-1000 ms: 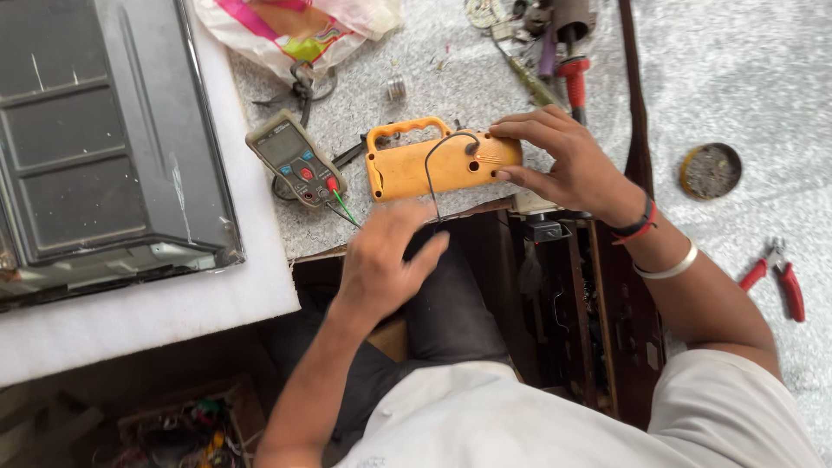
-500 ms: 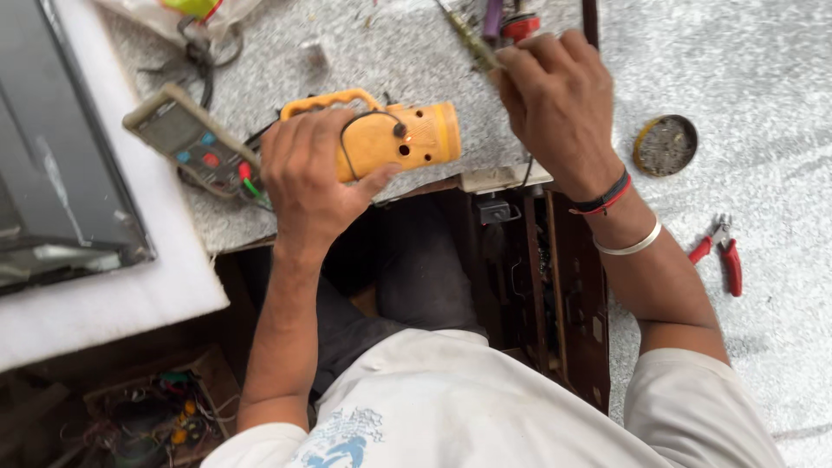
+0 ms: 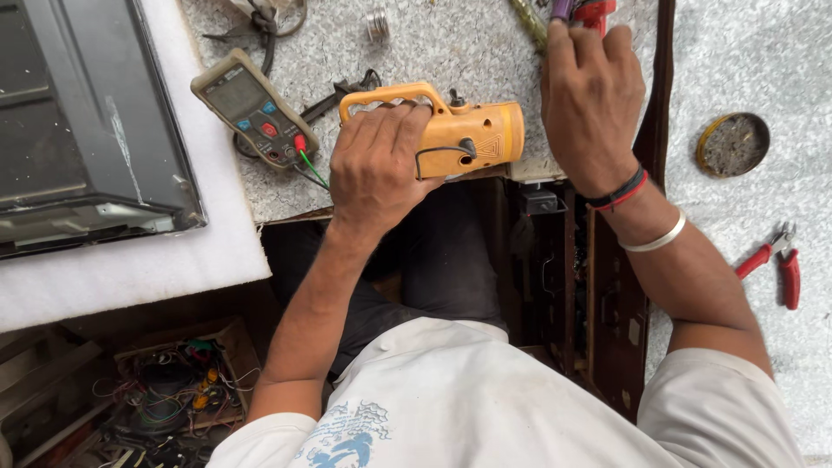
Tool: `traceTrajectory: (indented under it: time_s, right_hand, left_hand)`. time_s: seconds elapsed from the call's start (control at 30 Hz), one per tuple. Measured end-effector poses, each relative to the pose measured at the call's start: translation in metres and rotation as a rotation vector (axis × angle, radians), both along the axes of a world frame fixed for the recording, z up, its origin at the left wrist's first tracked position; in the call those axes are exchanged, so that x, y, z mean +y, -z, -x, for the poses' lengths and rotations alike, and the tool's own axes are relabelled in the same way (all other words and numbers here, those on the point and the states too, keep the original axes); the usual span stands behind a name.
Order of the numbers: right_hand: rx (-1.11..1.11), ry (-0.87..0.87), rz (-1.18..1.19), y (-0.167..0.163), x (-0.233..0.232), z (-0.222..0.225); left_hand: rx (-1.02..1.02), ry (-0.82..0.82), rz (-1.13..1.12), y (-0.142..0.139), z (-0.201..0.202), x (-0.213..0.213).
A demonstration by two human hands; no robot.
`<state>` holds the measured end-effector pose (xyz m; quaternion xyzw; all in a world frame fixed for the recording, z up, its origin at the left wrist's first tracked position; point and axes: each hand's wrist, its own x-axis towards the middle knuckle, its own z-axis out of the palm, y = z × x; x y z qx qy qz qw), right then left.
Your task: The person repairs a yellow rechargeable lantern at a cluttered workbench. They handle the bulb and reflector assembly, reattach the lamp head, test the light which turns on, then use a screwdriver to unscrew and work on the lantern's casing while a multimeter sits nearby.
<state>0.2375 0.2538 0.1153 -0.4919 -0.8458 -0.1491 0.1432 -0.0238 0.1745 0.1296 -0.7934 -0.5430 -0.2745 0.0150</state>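
Bright even daylight, soft shadows, sharp

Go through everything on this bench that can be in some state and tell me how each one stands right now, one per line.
Orange plastic hand lamp: lying on its side, gripped at the handle by the left hand.
Right hand: closed around tool handles at the top edge.
Grey handheld multimeter: face up, leads plugged in, screen state unclear.
Red-handled pliers: lying untouched, handles apart.
Round tin: open, lidless.

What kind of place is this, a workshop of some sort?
Probably a small electronics repair bench: a multimeter lies on the speckled worktop, red-handled pliers sit nearby, and the left hand grips an orange handheld torch.
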Motion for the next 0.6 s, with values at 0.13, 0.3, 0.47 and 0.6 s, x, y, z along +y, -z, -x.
traceTrajectory:
  time_s: [0.13,0.3,0.47,0.6]
  right_hand:
    - [-0.061,0.014,0.002,0.0,0.002,0.004]
    - [0.136,-0.102,0.001,-0.035,0.006,0.012]
    - [0.732,-0.464,0.276,-0.086,0.007,-0.008]
    - [0.69,-0.608,0.284,-0.093,-0.003,-0.01]
  left_hand:
    - [-0.001,0.004,-0.045,0.006,-0.001,-0.004]
    - [-0.003,-0.005,-0.064,0.005,-0.001,0.0]
    - [-0.06,0.005,0.004,-0.001,0.0,0.009]
    - [-0.076,0.014,0.022,-0.003,0.001,0.014]
